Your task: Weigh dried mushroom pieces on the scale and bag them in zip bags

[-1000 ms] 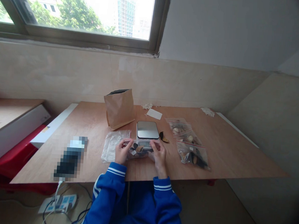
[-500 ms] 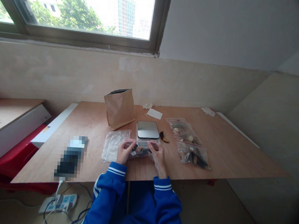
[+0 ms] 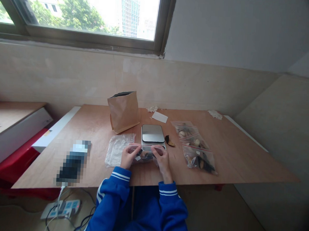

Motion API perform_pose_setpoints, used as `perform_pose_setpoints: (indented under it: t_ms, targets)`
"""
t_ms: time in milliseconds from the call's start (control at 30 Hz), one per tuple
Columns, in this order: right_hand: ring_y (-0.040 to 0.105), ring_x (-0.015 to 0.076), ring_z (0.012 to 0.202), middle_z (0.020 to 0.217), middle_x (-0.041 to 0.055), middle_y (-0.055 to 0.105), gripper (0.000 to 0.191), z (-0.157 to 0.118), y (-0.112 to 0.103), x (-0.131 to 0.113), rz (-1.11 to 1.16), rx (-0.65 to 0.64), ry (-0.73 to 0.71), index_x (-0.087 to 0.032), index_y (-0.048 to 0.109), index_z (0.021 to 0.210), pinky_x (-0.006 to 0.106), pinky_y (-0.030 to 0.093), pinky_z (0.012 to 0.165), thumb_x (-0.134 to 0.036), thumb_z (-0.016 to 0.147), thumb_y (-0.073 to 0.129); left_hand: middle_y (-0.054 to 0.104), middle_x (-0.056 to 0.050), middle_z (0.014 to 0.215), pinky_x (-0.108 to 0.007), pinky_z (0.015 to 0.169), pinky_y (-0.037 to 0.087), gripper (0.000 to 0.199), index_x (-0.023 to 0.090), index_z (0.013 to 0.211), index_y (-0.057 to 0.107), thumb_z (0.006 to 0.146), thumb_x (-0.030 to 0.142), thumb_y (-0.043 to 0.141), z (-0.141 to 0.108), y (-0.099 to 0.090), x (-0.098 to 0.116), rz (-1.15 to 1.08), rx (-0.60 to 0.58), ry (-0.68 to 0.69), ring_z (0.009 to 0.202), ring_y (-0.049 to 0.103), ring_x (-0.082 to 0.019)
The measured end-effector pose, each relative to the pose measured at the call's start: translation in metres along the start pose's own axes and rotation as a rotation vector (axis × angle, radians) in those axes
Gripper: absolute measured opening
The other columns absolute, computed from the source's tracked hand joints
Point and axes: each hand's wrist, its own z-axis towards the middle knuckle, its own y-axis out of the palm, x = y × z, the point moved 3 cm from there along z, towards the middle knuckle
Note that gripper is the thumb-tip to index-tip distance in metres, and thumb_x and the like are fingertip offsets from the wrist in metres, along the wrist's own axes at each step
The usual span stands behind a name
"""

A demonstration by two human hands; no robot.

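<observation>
My left hand (image 3: 128,157) and my right hand (image 3: 163,160) both grip the top edge of a clear zip bag (image 3: 144,155) holding dark and tan pieces, just in front of a digital kitchen scale (image 3: 152,133). The bag sits low, near the tabletop, and my fingers hide part of it. A dark curved shell piece (image 3: 170,141) lies right of the scale. Left of my left hand lies a crumpled clear plastic bag (image 3: 117,149). Further right, several zip bags of similar pieces (image 3: 199,160) lie on the table.
A brown paper bag (image 3: 123,112) stands behind the scale, near a white card (image 3: 159,117) and tissue scraps (image 3: 152,109). A pixelated object (image 3: 73,162) lies at left on the wooden table (image 3: 232,158). A power strip (image 3: 61,208) sits on the floor below.
My hands have drawn slightly closer together on the zip bag, which now sits a little nearer the scale. The other objects on the table have not moved.
</observation>
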Motion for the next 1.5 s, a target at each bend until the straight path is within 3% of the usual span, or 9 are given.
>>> perform_pose_setpoints:
  t_ms: [167, 467, 700, 933, 1200, 1333, 1500]
  targets:
    - [0.068, 0.0202, 0.076, 0.079, 0.0030, 0.073, 0.022, -0.002, 0.006, -0.005, -0.046, -0.107, -0.033, -0.021, 0.072, 0.081, 0.031, 0.055, 0.072, -0.041, 0.076, 0.071, 0.073, -0.010, 0.085, -0.029, 0.070, 0.054, 0.028, 0.015, 0.074, 0.076, 0.066, 0.042, 0.079, -0.002, 0.004, 0.005, 0.006, -0.023, -0.002, 0.077, 0.066, -0.020]
    - [0.067, 0.0194, 0.078, 0.076, 0.0007, 0.070, 0.018, -0.003, 0.007, -0.010, -0.038, -0.103, -0.069, -0.021, 0.070, 0.078, 0.029, 0.054, 0.072, -0.039, 0.077, 0.070, 0.072, -0.008, 0.078, -0.028, 0.066, 0.052, 0.027, 0.016, 0.071, 0.076, 0.065, 0.041, 0.079, -0.003, 0.004, 0.015, 0.034, -0.011, 0.026, 0.074, 0.066, -0.020]
    - [0.067, 0.0194, 0.078, 0.078, 0.0015, 0.070, 0.019, -0.003, 0.007, -0.011, -0.074, -0.091, -0.075, -0.021, 0.069, 0.078, 0.030, 0.054, 0.073, -0.039, 0.078, 0.069, 0.071, -0.009, 0.081, -0.029, 0.067, 0.052, 0.028, 0.015, 0.073, 0.076, 0.067, 0.042, 0.078, -0.002, 0.005, 0.009, 0.043, -0.024, 0.017, 0.075, 0.066, -0.020]
    - [0.068, 0.0207, 0.078, 0.083, 0.0028, 0.073, 0.020, -0.005, 0.022, -0.014, 0.002, -0.177, -0.075, -0.022, 0.072, 0.083, 0.034, 0.056, 0.075, -0.041, 0.076, 0.072, 0.071, -0.007, 0.078, -0.030, 0.070, 0.052, 0.025, 0.016, 0.076, 0.074, 0.069, 0.040, 0.077, -0.006, 0.008, 0.014, 0.060, -0.090, 0.075, 0.074, 0.065, -0.019]
    - [0.065, 0.0173, 0.073, 0.077, 0.0011, 0.069, 0.014, -0.005, 0.024, -0.015, -0.038, -0.124, -0.162, -0.021, 0.072, 0.079, 0.029, 0.052, 0.070, -0.035, 0.078, 0.072, 0.071, -0.005, 0.079, -0.029, 0.073, 0.051, 0.022, 0.017, 0.079, 0.072, 0.075, 0.038, 0.073, -0.010, 0.005, 0.012, 0.077, -0.097, 0.089, 0.077, 0.065, -0.018]
    - [0.064, 0.0183, 0.077, 0.078, 0.0025, 0.068, 0.014, -0.006, 0.027, -0.022, -0.114, -0.042, -0.231, -0.021, 0.072, 0.077, 0.030, 0.051, 0.072, -0.035, 0.080, 0.070, 0.070, -0.005, 0.079, -0.028, 0.074, 0.050, 0.021, 0.017, 0.079, 0.071, 0.076, 0.038, 0.072, -0.012, 0.007, 0.015, 0.089, -0.035, 0.095, 0.078, 0.065, -0.018]
    - [0.065, 0.0186, 0.077, 0.079, 0.0033, 0.070, 0.018, -0.008, 0.029, -0.026, -0.099, -0.008, -0.201, -0.020, 0.072, 0.079, 0.029, 0.052, 0.073, -0.037, 0.081, 0.069, 0.071, -0.005, 0.081, -0.027, 0.073, 0.050, 0.024, 0.017, 0.082, 0.072, 0.076, 0.040, 0.072, -0.012, 0.009, 0.017, 0.064, -0.004, 0.096, 0.078, 0.065, -0.018]
